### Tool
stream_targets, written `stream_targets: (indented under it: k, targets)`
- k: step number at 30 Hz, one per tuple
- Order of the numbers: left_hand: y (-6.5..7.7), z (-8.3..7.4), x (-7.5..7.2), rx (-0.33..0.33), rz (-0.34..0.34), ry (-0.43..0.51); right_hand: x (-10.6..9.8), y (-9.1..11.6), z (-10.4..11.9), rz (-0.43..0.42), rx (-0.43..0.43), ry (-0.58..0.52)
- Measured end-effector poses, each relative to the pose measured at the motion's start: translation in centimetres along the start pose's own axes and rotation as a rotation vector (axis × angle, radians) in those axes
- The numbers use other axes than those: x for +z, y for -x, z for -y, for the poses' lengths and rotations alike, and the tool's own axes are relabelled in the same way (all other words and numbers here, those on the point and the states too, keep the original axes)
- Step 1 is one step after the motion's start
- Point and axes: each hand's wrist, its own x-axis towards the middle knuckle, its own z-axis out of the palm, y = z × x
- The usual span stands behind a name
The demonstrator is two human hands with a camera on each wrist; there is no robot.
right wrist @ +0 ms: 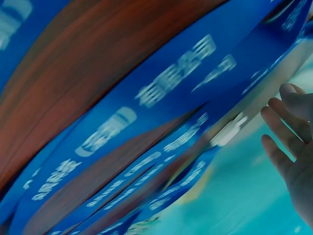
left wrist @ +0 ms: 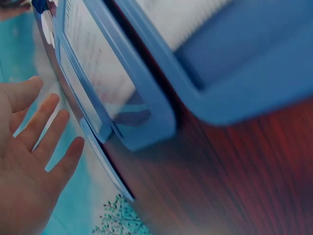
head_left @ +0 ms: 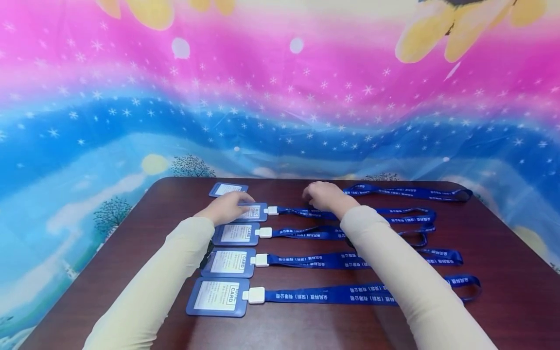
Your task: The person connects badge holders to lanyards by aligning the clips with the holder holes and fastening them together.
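Blue badge holders on dark blue lanyards with white printing lie in rows across the table. My left hand hovers over the second badge holder from the back, hiding part of it. In the left wrist view its fingers are spread, holding nothing. Beyond it sits the rearmost badge holder, its right end partly hidden. My right hand is at the near end of the rearmost lanyard, fingers loosely bent. In the right wrist view, a white clip shows beside those fingers, which grip nothing.
Toward the front, three more badge holders, the nearest of them a badge holder with a white clip, lie lined up on the brown table. A snowflake-patterned cloth hangs behind the table's back edge.
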Motion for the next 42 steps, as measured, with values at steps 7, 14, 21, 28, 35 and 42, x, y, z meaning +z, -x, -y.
stream_targets:
  k: [7, 14, 21, 28, 35, 42]
  targets:
    - [-0.2, 0.9, -0.2, -0.042, -0.022, -0.038, 0.4, 0.7, -3.2, -0.044, 0.06, -0.008]
    - [-0.9, 1.0, -0.4, -0.027, -0.015, -0.037, 0.6, 0.9, -4.6, -0.057, 0.102, 0.039]
    - [-1.7, 1.3, -0.9, -0.049, -0.039, -0.084, 1.4, 0.1, -4.6, -0.079, 0.119, 0.103]
    - [-2.7, 2.4, -1.0, -0.107, -0.139, -0.266, 1.7, -0.5, -3.8, -0.09, 0.168, 0.116]
    - [-4.3, 3.1, -0.5, -0.2, -0.167, -0.337, 1.6, -0.8, -2.9, -0.094, 0.163, 0.152]
    - [-5.3, 3.3, 0.0, -0.342, -0.108, -0.266, 1.9, -1.1, -2.7, -0.101, 0.171, 0.199]
